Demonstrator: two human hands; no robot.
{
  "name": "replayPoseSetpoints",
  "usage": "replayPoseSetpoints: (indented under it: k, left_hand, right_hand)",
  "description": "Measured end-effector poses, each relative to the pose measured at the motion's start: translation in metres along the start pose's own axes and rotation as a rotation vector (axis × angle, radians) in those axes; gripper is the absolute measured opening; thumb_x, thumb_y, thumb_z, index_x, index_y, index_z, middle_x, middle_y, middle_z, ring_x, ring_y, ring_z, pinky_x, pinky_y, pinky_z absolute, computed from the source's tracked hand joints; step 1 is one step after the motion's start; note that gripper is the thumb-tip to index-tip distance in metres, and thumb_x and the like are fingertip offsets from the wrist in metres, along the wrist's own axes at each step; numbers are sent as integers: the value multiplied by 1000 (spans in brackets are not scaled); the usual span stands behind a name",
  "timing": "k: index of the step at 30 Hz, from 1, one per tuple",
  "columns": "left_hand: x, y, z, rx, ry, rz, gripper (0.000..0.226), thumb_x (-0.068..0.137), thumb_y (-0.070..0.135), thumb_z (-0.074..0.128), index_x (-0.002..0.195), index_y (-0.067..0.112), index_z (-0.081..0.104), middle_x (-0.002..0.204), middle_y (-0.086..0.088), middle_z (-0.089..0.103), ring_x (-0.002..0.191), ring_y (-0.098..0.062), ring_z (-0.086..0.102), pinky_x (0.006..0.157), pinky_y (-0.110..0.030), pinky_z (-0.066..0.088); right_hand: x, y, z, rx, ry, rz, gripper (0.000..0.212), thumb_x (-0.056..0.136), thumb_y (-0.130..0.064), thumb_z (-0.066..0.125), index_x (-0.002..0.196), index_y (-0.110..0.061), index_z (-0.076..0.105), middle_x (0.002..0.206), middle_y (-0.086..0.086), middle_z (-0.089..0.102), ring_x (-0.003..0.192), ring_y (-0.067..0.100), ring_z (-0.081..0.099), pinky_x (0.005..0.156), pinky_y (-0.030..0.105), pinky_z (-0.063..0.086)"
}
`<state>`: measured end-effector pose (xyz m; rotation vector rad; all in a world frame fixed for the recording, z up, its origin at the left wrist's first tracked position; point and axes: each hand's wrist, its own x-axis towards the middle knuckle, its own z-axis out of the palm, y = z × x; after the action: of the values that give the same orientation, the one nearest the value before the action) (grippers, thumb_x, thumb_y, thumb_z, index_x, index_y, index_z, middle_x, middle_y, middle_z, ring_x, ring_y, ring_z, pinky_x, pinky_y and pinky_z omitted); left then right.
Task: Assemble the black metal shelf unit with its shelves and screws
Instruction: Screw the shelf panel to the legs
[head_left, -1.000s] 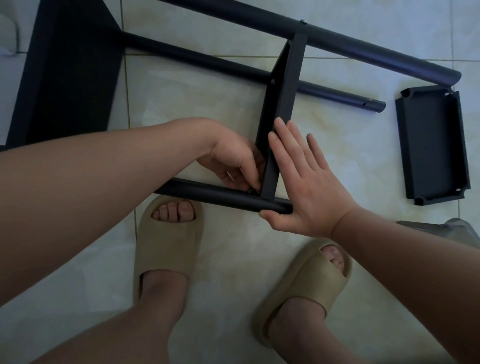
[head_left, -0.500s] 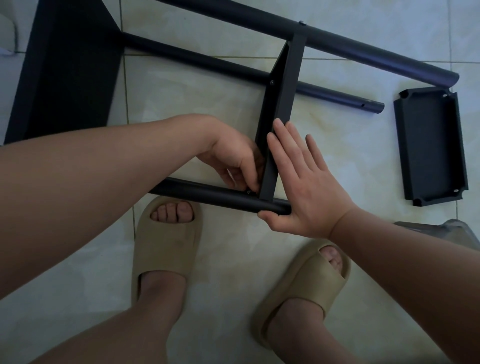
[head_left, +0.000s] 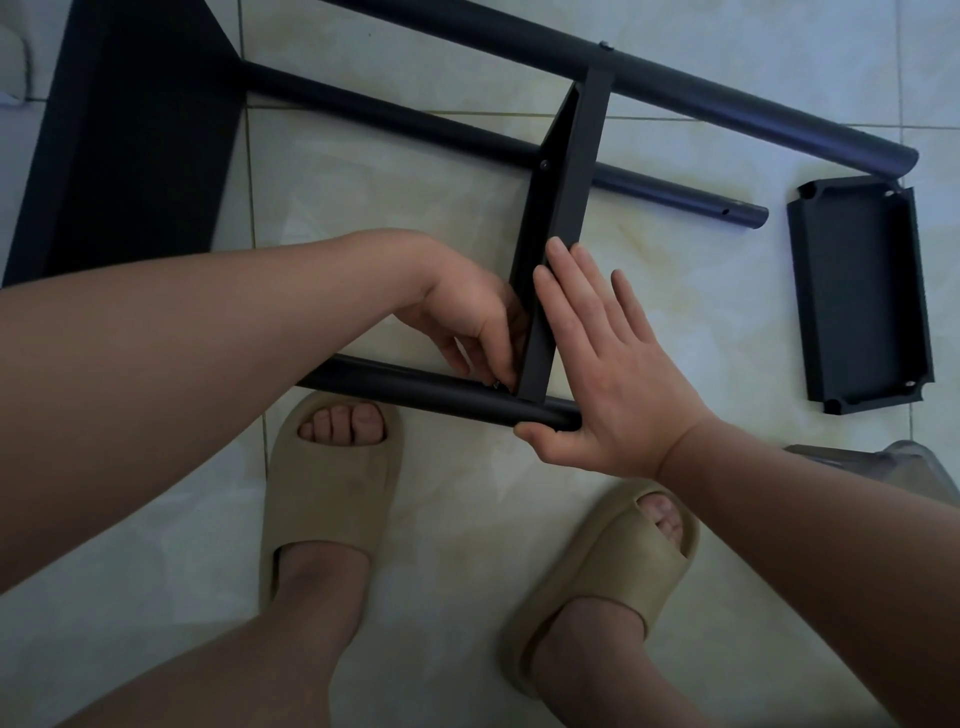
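The black shelf unit lies on its side on the tiled floor. A middle shelf (head_left: 569, 171) stands on edge between the black poles. My left hand (head_left: 475, 325) pinches a small screw (head_left: 496, 385) where that shelf meets the near pole (head_left: 415, 387). My right hand (head_left: 605, 364) lies flat and open against the shelf's right face, thumb under the near pole's end. A far pole (head_left: 701, 91) and a middle pole (head_left: 675, 195) run toward the right. A large shelf (head_left: 130, 135) is fixed at the left end.
A loose black shelf tray (head_left: 860, 296) lies on the floor at the right. A clear plastic bag (head_left: 914, 462) shows at the right edge. My two feet in beige slides (head_left: 327, 483) stand just below the near pole.
Both hands stay in the same place at the shelf corner. The left fingers shift slightly at the screw; nothing else has moved.
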<state>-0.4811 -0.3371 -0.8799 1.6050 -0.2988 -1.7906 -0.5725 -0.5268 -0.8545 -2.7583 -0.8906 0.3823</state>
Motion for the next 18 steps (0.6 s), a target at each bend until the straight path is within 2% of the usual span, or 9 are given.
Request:
replayPoseSetpoints:
  k: [3, 5, 11, 13, 15, 17, 18]
  left_hand:
    - [0, 0, 0, 34, 40, -45, 23, 89, 14, 70, 113, 17, 70, 103, 2, 74, 104, -16, 69, 96, -35, 50]
    - [0, 1, 1, 26, 60, -38, 21, 90, 16, 70, 111, 17, 72, 100, 2, 75, 102, -15, 69, 95, -34, 50]
    - [4, 2, 3, 0, 52, -3, 12, 90, 8, 69, 101, 11, 74, 88, -2, 73, 84, -14, 65, 85, -27, 54]
    - [5, 1, 3, 0, 49, 11, 15, 89, 6, 69, 104, 7, 73, 94, -11, 74, 88, -17, 66, 89, -30, 54]
    - [4, 1, 2, -10, 29, 24, 21, 88, 4, 70, 108, 6, 73, 111, -17, 73, 101, -24, 69, 99, -36, 52]
    - [2, 0, 0, -9, 20, 16, 25, 87, 3, 69, 112, 9, 71, 116, -15, 72, 112, -26, 67, 102, -39, 49]
    - [1, 0, -2, -5, 25, 1, 27, 88, 4, 68, 113, 10, 71, 115, -11, 73, 112, -23, 67, 100, -37, 49]
  right_hand:
    - [0, 0, 0, -6, -4, 1, 112, 81, -71, 49, 160, 1, 13, 169, 18, 3, 157, 32, -3, 124, 59, 13]
    - [0, 0, 0, -3, 0, 0, 112, 81, -70, 49, 160, 1, 13, 169, 18, 3, 157, 32, -2, 124, 60, 13]
    - [0, 0, 0, -3, 5, -1, 112, 80, -70, 49, 160, 0, 14, 169, 18, 4, 157, 33, -1, 124, 60, 14]
    - [0, 0, 0, -2, 7, -1, 112, 81, -70, 49, 160, 1, 14, 169, 18, 4, 157, 33, -1, 124, 60, 14]
    - [0, 0, 0, 0, 6, -2, 112, 81, -70, 49, 160, 1, 14, 169, 18, 4, 157, 33, -1, 124, 59, 13]
    - [0, 0, 0, -1, 6, -3, 112, 81, -71, 49, 160, 1, 14, 169, 18, 4, 157, 33, -1, 124, 59, 13]
    - [0, 0, 0, -3, 4, -2, 111, 82, -71, 48, 160, 1, 14, 169, 18, 4, 157, 32, -2, 124, 59, 13]
